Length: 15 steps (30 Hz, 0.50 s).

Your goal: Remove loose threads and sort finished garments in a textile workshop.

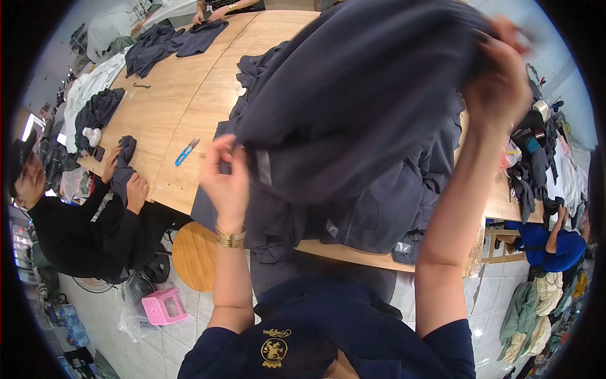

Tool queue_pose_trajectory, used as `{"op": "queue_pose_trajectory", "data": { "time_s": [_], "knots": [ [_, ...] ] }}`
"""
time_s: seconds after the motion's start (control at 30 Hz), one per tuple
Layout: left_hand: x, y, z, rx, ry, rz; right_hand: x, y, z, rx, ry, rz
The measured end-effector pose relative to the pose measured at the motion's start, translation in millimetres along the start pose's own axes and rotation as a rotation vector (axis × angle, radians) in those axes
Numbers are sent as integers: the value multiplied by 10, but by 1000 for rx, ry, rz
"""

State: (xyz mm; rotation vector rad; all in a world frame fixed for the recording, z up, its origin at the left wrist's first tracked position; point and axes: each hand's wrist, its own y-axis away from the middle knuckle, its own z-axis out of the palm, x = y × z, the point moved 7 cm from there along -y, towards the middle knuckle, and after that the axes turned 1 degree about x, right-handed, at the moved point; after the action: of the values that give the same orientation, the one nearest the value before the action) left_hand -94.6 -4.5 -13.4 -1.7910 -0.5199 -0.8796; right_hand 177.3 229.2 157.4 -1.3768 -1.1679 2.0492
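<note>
A dark grey garment [353, 95] is held up in front of me, stretched between both hands and blurred by motion; its exact kind does not show. My left hand [228, 174] pinches its lower left edge, close to a small pale label [263, 167]. Higher up on the right, my right hand [502, 82] grips the opposite end, with its fingers smeared by movement. Beneath the raised cloth lies a heap of similar dark grey garments [385, 215], some with pale labels, along the table's near edge.
Blue-handled thread snips [187, 151] lie on the wooden table [170, 120] left of the heap. A person in black [76, 234] handles dark cloth at the left. Another person's hands [221, 11] work at the far edge. A round wooden stool [194, 256] and a pink stool [163, 307] stand below.
</note>
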Motion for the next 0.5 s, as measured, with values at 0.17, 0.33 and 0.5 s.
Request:
{"op": "queue_pose_trajectory", "data": {
  "time_s": [0.17, 0.33, 0.5],
  "knots": [
    [724, -39, 213, -91, -45, 363, -200, 412, -1025, 51, -222, 152],
    [233, 533, 764, -650, -48, 193, 531, 2001, -1737, 327, 626, 634],
    [68, 831, 870, -969, -71, -78, 671, 2735, -1894, 486, 353, 755]
  ]
}}
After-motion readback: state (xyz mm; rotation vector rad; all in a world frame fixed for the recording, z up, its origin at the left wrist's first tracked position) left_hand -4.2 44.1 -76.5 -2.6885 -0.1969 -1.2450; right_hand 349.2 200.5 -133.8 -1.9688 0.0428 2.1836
